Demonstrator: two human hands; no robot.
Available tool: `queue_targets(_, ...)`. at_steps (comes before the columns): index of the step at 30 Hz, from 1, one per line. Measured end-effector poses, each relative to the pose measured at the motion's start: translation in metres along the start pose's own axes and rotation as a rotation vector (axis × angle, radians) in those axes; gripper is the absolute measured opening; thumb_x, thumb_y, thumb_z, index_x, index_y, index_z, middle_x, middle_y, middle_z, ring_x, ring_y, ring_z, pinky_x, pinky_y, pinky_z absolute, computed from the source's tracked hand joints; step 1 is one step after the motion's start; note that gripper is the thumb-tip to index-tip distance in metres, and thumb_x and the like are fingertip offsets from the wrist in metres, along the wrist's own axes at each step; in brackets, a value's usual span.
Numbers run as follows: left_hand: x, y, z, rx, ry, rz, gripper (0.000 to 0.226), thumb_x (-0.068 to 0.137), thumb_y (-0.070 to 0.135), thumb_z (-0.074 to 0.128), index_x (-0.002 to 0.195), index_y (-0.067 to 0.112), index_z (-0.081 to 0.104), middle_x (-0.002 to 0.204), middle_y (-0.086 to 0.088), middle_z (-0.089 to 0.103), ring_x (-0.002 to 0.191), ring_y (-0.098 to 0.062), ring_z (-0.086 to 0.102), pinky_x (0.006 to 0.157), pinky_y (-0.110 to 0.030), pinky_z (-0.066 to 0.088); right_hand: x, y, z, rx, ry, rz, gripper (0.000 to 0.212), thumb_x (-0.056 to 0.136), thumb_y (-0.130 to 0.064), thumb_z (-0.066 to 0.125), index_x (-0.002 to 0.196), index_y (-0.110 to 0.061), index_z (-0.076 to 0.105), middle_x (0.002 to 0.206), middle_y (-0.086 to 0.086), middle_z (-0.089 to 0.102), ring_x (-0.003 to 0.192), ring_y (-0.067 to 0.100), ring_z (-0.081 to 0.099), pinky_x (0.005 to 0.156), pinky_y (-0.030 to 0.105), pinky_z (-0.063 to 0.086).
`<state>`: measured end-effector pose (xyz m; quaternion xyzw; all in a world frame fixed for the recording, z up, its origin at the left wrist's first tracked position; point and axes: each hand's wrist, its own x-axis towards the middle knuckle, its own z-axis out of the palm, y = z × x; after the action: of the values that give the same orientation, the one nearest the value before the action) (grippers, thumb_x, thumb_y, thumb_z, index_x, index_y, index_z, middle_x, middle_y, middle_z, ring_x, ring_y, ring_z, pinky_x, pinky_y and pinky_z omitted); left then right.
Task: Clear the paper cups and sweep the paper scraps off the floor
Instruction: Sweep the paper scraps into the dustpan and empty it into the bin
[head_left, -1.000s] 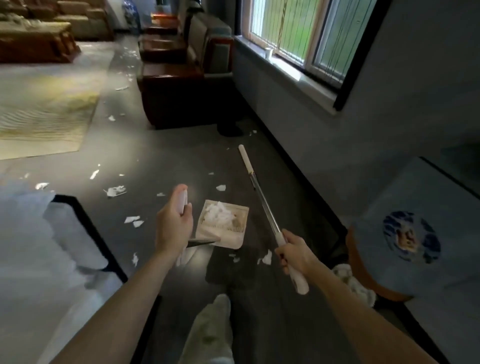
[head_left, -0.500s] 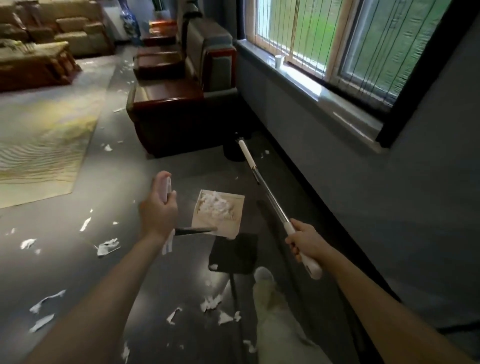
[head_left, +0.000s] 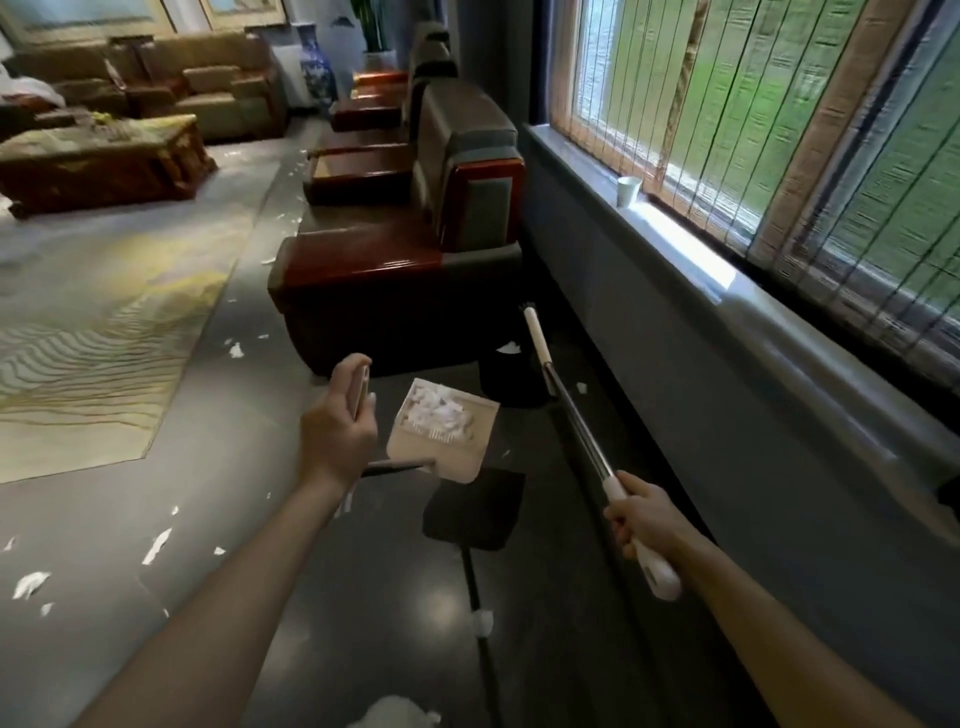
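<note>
The left hand (head_left: 337, 436) grips the handle of the dustpan (head_left: 462, 462), which is loaded with scraps (head_left: 436, 410); the right hand (head_left: 644, 519) grips the broom (head_left: 576, 421). Keep the dustpan level while heading for the loose scraps on the floor (head_left: 363, 597). 1 cup (head_left: 628, 191) sits on the sill (head_left: 691, 254).
</note>
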<state>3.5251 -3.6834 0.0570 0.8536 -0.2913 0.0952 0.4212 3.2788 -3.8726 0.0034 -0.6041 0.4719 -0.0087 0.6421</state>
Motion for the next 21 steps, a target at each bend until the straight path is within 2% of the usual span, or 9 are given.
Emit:
queue_targets(3, 0.064, -0.02, 0.023, -0.006, -0.015, 0.04, 0.034, 0.09, 0.009, 0.057, 0.123, 0.016, 0.053, 0.102, -0.012, 0.068, 0.088, -0.032, 0.064, 0.071, -0.027, 0.041, 0.037, -0.03, 0.011, 0.03, 0.031, -0.005, 0.063, 0.092, 0.0, 0.049, 0.148, -0.02, 0.027, 0.075, 0.011, 0.054, 0.051, 0.011, 0.049, 0.042, 0.023, 0.044)
queue_targets(6, 0.129, -0.049, 0.044, -0.057, -0.063, 0.072, 0.035, 0.09, 0.009, 0.057, 0.123, 0.018, 0.051, 0.1, -0.01, 0.067, 0.089, -0.029, 0.063, 0.072, -0.026, 0.04, 0.072, -0.054, 0.037, 0.068, 0.087, 0.003, 0.067, 0.092, 0.0, 0.049, 0.15, -0.022, 0.023, 0.075, 0.011, 0.054, 0.051, 0.012, 0.049, 0.042, 0.023, 0.044)
queue_targets(10, 0.22, -0.098, 0.067, -0.148, -0.185, 0.192, 0.036, 0.09, 0.008, 0.057, 0.123, 0.02, 0.05, 0.105, -0.009, 0.067, 0.097, -0.024, 0.064, 0.078, -0.028, 0.045, 0.12, -0.088, 0.099, 0.126, 0.177, 0.011, 0.071, 0.092, 0.0, 0.05, 0.152, -0.023, 0.02, 0.071, 0.009, 0.053, 0.05, 0.011, 0.05, 0.042, 0.024, 0.044)
queue_targets(15, 0.315, -0.141, 0.075, -0.206, -0.365, 0.328, 0.036, 0.092, 0.007, 0.055, 0.125, 0.021, 0.049, 0.119, -0.009, 0.063, 0.109, -0.01, 0.055, 0.086, -0.023, 0.043, 0.162, -0.148, 0.185, 0.304, 0.274, 0.027, 0.068, 0.092, 0.004, 0.047, 0.151, -0.02, 0.022, 0.065, 0.008, 0.05, 0.047, 0.011, 0.047, 0.039, 0.023, 0.042)
queue_targets(18, 0.371, -0.152, 0.083, -0.208, -0.436, 0.41, 0.038, 0.092, 0.007, 0.054, 0.126, 0.022, 0.047, 0.118, -0.009, 0.063, 0.111, -0.019, 0.06, 0.087, -0.025, 0.046, 0.173, -0.176, 0.215, 0.411, 0.328, 0.037, 0.064, 0.092, 0.006, 0.045, 0.148, -0.017, 0.029, 0.061, 0.007, 0.048, 0.043, 0.009, 0.045, 0.038, 0.023, 0.039)
queue_targets(21, 0.42, -0.154, 0.096, -0.152, -0.425, 0.558, 0.04, 0.091, 0.006, 0.054, 0.126, 0.021, 0.045, 0.105, -0.014, 0.066, 0.096, -0.03, 0.065, 0.079, -0.038, 0.054, 0.184, -0.194, 0.233, 0.474, 0.363, 0.044, 0.064, 0.092, 0.007, 0.045, 0.148, -0.018, 0.029, 0.062, 0.007, 0.048, 0.041, 0.009, 0.045, 0.038, 0.022, 0.038)
